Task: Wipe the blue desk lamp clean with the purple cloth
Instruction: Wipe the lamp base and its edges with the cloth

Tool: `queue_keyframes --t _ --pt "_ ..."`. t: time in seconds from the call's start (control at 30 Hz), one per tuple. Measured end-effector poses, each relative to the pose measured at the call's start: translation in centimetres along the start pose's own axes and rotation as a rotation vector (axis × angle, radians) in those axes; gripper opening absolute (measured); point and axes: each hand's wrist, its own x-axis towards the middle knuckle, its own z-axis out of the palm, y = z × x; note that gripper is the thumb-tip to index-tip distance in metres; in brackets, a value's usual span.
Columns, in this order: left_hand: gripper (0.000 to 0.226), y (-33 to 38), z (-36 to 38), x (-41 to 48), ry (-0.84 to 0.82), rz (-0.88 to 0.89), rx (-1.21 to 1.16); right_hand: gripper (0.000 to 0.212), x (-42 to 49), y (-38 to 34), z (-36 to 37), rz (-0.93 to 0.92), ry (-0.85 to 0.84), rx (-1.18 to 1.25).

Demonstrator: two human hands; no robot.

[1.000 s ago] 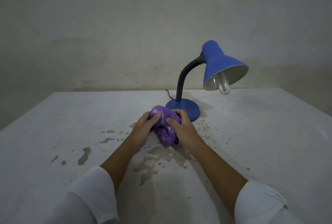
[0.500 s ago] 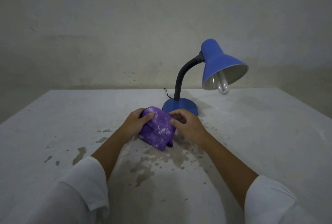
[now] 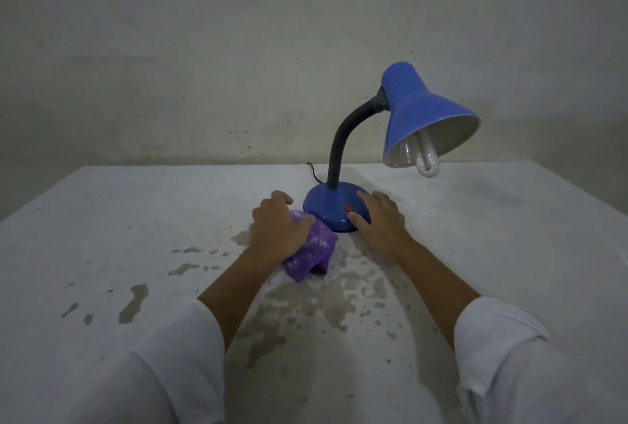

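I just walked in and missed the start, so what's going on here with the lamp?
A person is setting up to wipe a blue desk lamp on a stained white table. The left hand grips a bunched purple cloth on the table, right beside the lamp's base. The right hand rests on the base's other side, near the red switch, apparently steadying it.

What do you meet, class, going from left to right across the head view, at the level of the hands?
left hand → lamp base → right hand → bulb. The purple cloth, gripped by the left hand, overlaps hand and base, so it is left out.
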Motion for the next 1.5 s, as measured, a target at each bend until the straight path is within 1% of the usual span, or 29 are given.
queue_keyframes --t 0.03,0.1,0.17,0.23,0.33,0.4,0.53,0.63,0.73,0.87,1.03,1.23,1.37,1.5 --pt "0.058 0.0 0.3 -0.3 -0.041 0.047 0.109 0.056 0.1 0.1 0.1 -0.002 -0.006 0.026" --pt "0.073 -0.1 0.9 -0.8 -0.178 0.122 0.271 0.054 0.2 0.3 0.3 0.000 0.000 0.062" --pt "0.081 -0.2 1.4 -1.2 -0.244 0.132 0.312 0.052 0.2 0.6 0.5 0.002 0.002 0.094" --pt "0.076 -0.1 1.6 -1.2 -0.235 0.137 0.267 0.051 0.3 0.7 0.4 -0.005 -0.008 0.134" --pt "0.059 0.4 1.7 -1.1 -0.220 0.179 0.154 0.051 0.3 1.0 0.1 -0.020 -0.026 0.157" --pt "0.054 0.7 2.0 -1.2 -0.167 0.204 0.121 0.051 0.2 1.0 0.1 -0.032 -0.028 0.163" --pt "0.050 1.5 3.1 -1.6 -0.033 0.222 0.242 0.052 0.1 1.2 0.2 -0.053 -0.004 0.170" --pt "0.047 1.7 3.8 -1.3 0.017 0.178 0.244 0.053 0.0 1.2 0.4 -0.064 0.029 0.174" --pt "0.045 1.5 3.9 -0.9 0.009 0.146 0.202 0.057 0.0 1.0 0.5 -0.073 0.048 0.196" --pt "0.040 1.1 3.7 -0.3 0.006 0.153 0.150 0.060 0.0 1.0 0.6 -0.056 0.035 0.240" --pt "0.038 0.6 3.3 1.0 -0.017 0.150 0.170 0.055 0.2 1.2 0.7 -0.064 0.047 0.304" --pt "0.031 -0.9 2.2 3.6 -0.026 0.124 0.189 0.050 0.4 1.4 0.7 -0.072 0.057 0.310" --pt "0.024 -1.5 1.5 5.1 0.019 0.107 0.174 0.050 0.4 1.6 0.8 -0.080 0.059 0.313" --pt "0.021 -2.0 1.2 6.0 -0.019 0.115 0.118 0.053 0.4 1.6 0.6 -0.059 0.012 0.298"
